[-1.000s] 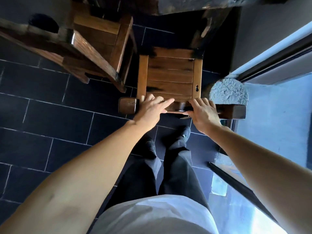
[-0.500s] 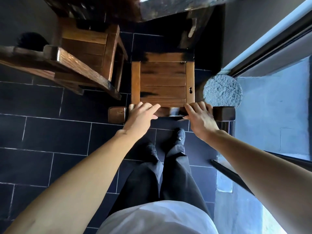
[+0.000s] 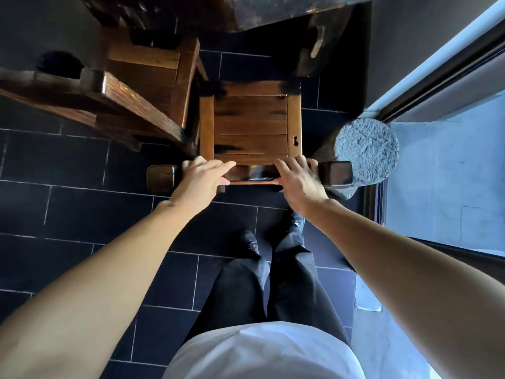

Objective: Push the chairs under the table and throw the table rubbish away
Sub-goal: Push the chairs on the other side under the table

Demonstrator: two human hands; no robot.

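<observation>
You are looking straight down at a wooden chair (image 3: 251,127) in front of you, its slatted seat seen from above. Both of your hands are on its top rail (image 3: 250,173), the dark bar nearest you. Your left hand (image 3: 200,177) lies over the left part of the rail with fingers fairly straight and reaching across toward the seat, thumb on the near side. Your right hand (image 3: 299,177) lies over the right part, fingers curled over the far edge of the rail, gripping it.

The far edge of the seat sits near the dark table (image 3: 273,9), which fills the top of the view; the seat is mostly out in the open, with only its far edge in the table's shadow. A thick table leg (image 3: 317,47) comes down just beyond the seat's far right corner.

On the left, a second chair (image 3: 147,77) stands at an angle, its seat partly under the table. Its slanted back rail crosses close to your chair's left side, nearly touching it.

On the right, a round grey stone (image 3: 366,150) stands just beside the right end of the rail. Beyond it is a bright glass door (image 3: 442,165) with a dark frame.

The floor (image 3: 82,209) is dark tile with pale grout. Your black trousers and shoes (image 3: 250,243) stand just near of the chair.
</observation>
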